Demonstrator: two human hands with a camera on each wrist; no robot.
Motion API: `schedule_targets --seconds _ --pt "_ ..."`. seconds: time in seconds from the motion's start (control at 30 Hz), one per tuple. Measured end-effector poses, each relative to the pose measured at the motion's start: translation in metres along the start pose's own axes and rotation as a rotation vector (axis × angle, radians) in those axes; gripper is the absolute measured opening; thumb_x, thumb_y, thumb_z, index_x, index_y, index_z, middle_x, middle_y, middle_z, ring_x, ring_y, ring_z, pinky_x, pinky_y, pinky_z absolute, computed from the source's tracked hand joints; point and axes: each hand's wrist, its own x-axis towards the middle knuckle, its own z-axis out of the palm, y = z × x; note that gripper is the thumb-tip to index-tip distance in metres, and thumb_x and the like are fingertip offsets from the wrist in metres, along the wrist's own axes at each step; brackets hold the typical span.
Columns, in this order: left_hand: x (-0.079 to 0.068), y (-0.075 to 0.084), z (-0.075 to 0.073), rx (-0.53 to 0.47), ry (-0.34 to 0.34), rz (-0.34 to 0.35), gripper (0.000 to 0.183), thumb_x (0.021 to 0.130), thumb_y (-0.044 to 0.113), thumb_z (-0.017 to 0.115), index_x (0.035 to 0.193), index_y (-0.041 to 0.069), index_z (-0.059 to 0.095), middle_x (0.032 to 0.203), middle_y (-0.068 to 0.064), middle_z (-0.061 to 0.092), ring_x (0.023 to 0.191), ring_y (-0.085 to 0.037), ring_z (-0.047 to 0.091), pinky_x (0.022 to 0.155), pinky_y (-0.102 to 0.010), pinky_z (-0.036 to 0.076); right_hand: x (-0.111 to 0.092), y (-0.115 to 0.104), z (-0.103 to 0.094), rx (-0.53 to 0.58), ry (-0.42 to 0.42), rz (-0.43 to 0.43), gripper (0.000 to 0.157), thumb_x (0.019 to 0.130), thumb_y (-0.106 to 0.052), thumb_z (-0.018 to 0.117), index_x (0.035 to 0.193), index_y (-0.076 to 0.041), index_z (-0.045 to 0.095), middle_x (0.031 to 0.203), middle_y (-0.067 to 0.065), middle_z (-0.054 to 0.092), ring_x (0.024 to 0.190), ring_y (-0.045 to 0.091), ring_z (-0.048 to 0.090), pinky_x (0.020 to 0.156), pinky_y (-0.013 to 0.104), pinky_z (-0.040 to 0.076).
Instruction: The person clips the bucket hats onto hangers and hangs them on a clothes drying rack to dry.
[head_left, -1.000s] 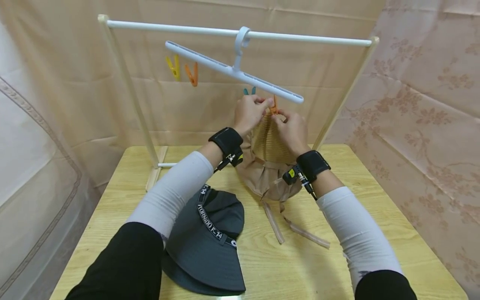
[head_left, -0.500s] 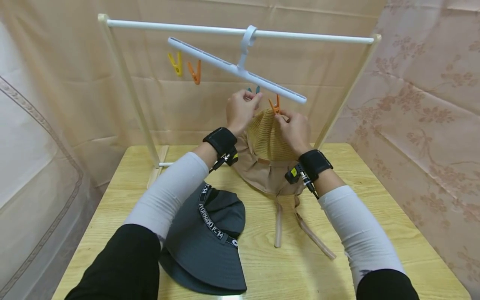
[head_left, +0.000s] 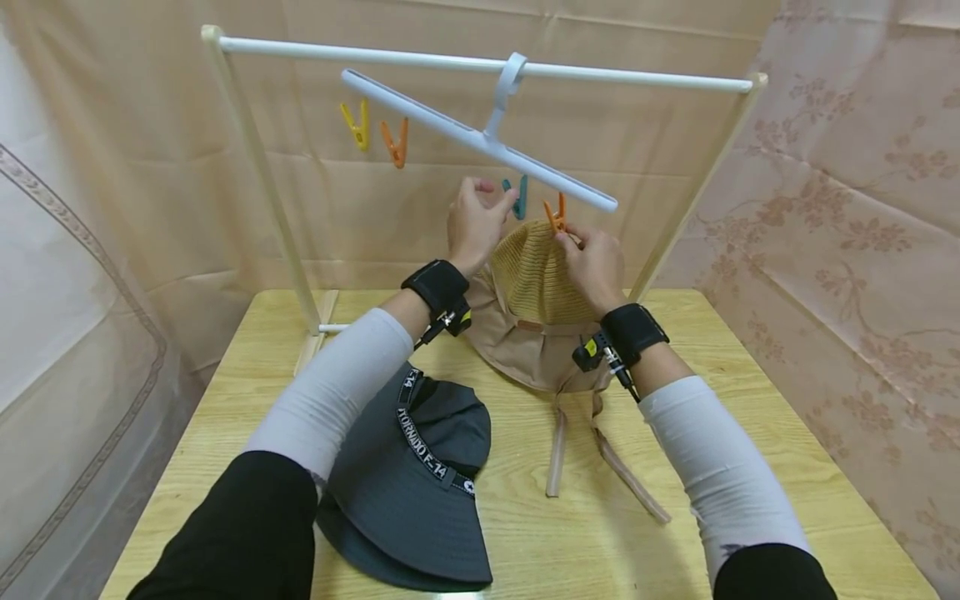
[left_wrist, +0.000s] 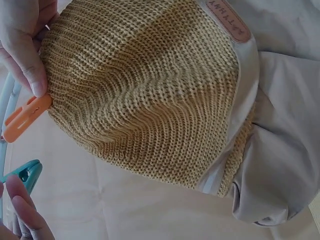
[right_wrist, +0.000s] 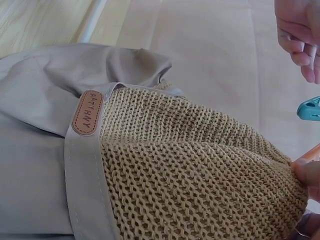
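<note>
A beige sun hat (head_left: pixel 534 271) with a knitted crown, a fabric brim and hanging ties is up under the low end of a pale blue clip hanger (head_left: pixel 450 129). At the crown's tip my right hand (head_left: pixel 596 265) pinches the hat, thumb beside an orange clothespin (left_wrist: pixel 27 119) that meets the knit there. My left hand (head_left: pixel 477 221) is left of the hat, fingers loosely bent and holding nothing. Just beside its fingers hangs a teal clothespin (right_wrist: pixel 310 108). In the right wrist view, most of my right hand lies outside the frame.
The hanger tilts down to the right on a white rail (head_left: pixel 637 77). A yellow clothespin (head_left: pixel 356 125) and another orange clothespin (head_left: pixel 395 143) hang at its left. A dark grey bucket hat (head_left: pixel 405 500) lies folded on the wooden table (head_left: pixel 750 467), near my left forearm.
My left hand has drawn away leftward from the hat's tip and the orange clothespin, uncovering the teal one. My right hand keeps its pinch. The hanger has shifted slightly right along the rail.
</note>
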Motion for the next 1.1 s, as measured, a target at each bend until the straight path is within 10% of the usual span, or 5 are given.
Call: schedule_targets --seconds 0.87,1.1 --pt "0.000 -0.023 -0.005 0.158 -0.209 0.008 0.024 0.093 0.028 0.065 0.103 0.005 0.065 0.079 -0.008 0.070 0.052 -0.008 0.056 0.052 -0.018 0.040 -0.001 0.012 0.006 0.015 0.162 -0.045 0.026 0.095 -0.020 0.064 0.116 -0.008 0.072 0.108 0.023 0.060 0.099 0.039 0.053 0.082 0.049 0.039" --pt "-0.003 -0.034 -0.012 0.315 -0.225 0.037 0.023 0.092 0.029 0.065 0.098 0.007 0.068 0.091 -0.008 0.071 0.079 -0.021 0.066 0.077 -0.033 0.050 -0.006 0.011 0.012 0.040 0.225 -0.071 0.023 0.094 -0.014 0.063 0.112 -0.004 0.073 0.099 0.023 0.056 0.091 0.037 0.051 0.077 0.046 0.039"
